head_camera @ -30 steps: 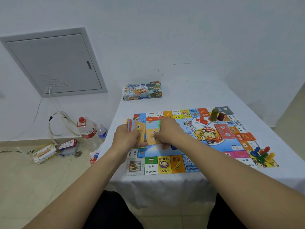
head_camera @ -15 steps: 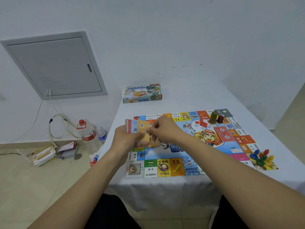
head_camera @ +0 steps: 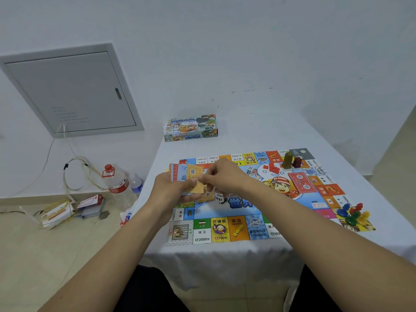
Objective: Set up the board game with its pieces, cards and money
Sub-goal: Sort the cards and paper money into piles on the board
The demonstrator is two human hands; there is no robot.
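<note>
The colourful game board (head_camera: pixel 238 230) lies flat on the white table. Above its left part my left hand (head_camera: pixel 172 191) grips a fanned stack of paper money (head_camera: pixel 180 173), with red, blue and orange notes showing. My right hand (head_camera: pixel 221 176) pinches an orange note (head_camera: pixel 199 188) at the stack's right edge. Another orange note (head_camera: pixel 206 197) lies on the board just below the hands. A red card deck (head_camera: pixel 301 182) sits on the board's right half. Coloured pawns (head_camera: pixel 351 212) cluster at the near right corner. Small red houses (head_camera: pixel 272 168) and two tall blocks (head_camera: pixel 291 161) stand near the far edge, with a die (head_camera: pixel 249 170) beside them.
The game box (head_camera: pixel 191 128) stands at the table's far left corner. On the floor at left are a large water bottle (head_camera: pixel 117 184), a smaller bottle (head_camera: pixel 136 183), cables and small packets (head_camera: pixel 56 213). A grey wall panel (head_camera: pixel 67 91) is behind. White cloth shows right of the board.
Both hands rose off the board with the money stack. The right hand moved from pressing a note on the board to pinching an orange note at the stack.
</note>
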